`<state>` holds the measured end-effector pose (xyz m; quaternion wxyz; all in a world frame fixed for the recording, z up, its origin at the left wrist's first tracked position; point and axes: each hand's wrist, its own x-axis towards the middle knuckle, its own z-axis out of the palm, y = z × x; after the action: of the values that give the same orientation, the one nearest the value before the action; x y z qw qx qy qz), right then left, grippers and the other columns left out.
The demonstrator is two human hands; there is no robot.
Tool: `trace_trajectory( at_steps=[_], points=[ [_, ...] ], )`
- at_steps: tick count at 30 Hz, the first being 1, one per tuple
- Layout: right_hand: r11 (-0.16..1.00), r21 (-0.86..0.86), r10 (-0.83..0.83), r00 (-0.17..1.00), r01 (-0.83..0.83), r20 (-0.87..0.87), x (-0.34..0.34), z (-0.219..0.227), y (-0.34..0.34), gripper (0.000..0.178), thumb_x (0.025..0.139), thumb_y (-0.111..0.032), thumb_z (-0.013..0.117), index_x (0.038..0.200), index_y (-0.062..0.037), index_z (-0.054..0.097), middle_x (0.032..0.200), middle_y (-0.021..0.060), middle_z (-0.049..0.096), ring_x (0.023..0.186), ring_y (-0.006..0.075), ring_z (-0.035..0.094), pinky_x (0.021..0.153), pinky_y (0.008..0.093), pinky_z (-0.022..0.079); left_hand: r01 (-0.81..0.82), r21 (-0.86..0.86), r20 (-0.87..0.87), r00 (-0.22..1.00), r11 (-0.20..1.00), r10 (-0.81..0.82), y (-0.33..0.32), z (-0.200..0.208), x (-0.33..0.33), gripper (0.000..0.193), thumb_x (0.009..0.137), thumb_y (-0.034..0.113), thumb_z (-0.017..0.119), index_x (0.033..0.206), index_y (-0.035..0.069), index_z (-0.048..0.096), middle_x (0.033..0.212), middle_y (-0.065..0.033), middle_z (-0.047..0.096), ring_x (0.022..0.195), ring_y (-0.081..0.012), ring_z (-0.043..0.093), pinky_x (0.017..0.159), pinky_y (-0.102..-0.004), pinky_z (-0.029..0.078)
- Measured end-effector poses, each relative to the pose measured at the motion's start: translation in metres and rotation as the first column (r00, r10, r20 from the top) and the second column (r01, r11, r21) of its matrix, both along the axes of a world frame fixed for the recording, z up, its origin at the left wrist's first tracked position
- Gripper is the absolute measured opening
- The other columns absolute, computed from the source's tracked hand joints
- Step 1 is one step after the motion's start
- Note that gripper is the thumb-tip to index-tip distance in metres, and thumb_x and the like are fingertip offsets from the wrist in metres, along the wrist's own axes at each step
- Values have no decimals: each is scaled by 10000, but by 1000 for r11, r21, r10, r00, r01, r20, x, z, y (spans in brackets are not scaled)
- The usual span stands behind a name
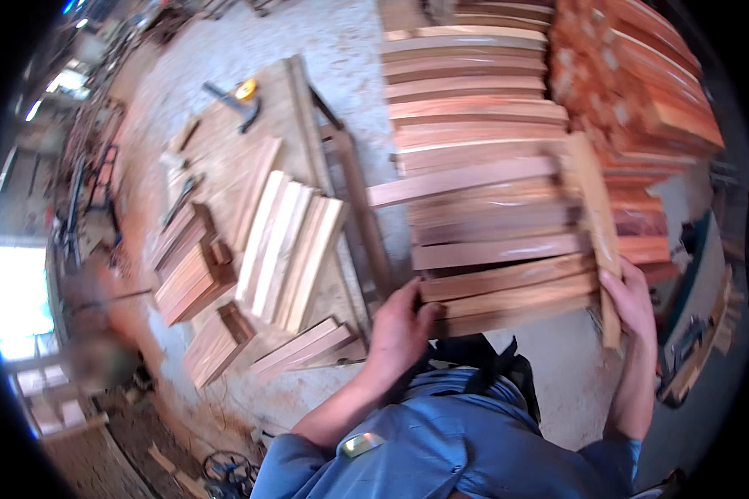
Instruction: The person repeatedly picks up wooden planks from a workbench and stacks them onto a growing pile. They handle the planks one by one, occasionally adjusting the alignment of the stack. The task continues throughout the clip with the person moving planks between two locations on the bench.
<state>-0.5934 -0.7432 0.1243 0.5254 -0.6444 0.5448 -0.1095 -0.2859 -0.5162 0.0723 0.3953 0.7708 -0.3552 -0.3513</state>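
Note:
A row of reddish-brown wooden boards (495, 252) lies side by side in front of me, slightly smeared by motion. My left hand (398, 331) is closed at the left end of the nearest board (516, 301), thumb and fingers against the wood. Along the right ends of the boards runs a lighter wooden strip (595, 208). My right hand (630, 301) grips the near part of that strip, its fingertips partly hidden. One board (391, 193) juts out to the left beyond the others.
To the left stands a wooden worktable (287, 104) with a hammer (246, 116), a yellow tape measure (245, 89) and pale wood strips (276, 245). Short wood blocks (193, 283) lie near its left edge. Orange-red timber (641, 75) is stacked at the far right.

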Motion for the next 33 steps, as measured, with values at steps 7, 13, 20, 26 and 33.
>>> trace_trajectory(
  at_steps=[7,13,20,26,33],
  points=[
    [982,-171,73,997,-79,-41,22,49,9,454,912,-231,639,1273,42,594,1095,38,605,997,135,561,914,300,445,57,-99,-63,996,993,-63,2,33,12,461,880,57,649,1322,-15,537,1136,-234,633,1067,-389,628,923,-419,506],
    [973,-203,83,987,-110,-138,58,28,-36,479,877,-341,676,1154,49,651,1114,164,617,1078,260,584,953,365,445,-90,-116,5,996,989,91,-40,10,47,434,893,86,656,1293,-54,561,1087,-220,661,986,-301,652,877,-386,503],
    [972,-184,120,982,-147,-147,88,-3,-69,551,856,-401,675,1171,51,660,1145,227,614,1084,318,606,948,397,457,-92,37,-74,993,995,94,-66,-11,78,288,921,72,635,1196,-13,621,941,-132,701,836,-213,660,780,-337,515],
    [960,-226,109,966,-163,-234,91,-4,-69,539,860,-406,670,1137,56,668,1124,246,609,1089,344,602,949,417,457,-197,50,-153,967,979,202,-66,-35,68,190,986,124,595,1137,12,566,835,-37,628,702,-99,589,606,-258,477],
    [956,-271,77,989,-108,-123,78,-16,-67,499,893,-311,671,1234,51,625,1197,143,591,1112,234,570,966,354,448,-485,-19,-517,753,874,407,-73,-28,48,218,1013,284,570,1154,118,576,858,14,598,689,-48,504,520,-208,379]
  ],
)
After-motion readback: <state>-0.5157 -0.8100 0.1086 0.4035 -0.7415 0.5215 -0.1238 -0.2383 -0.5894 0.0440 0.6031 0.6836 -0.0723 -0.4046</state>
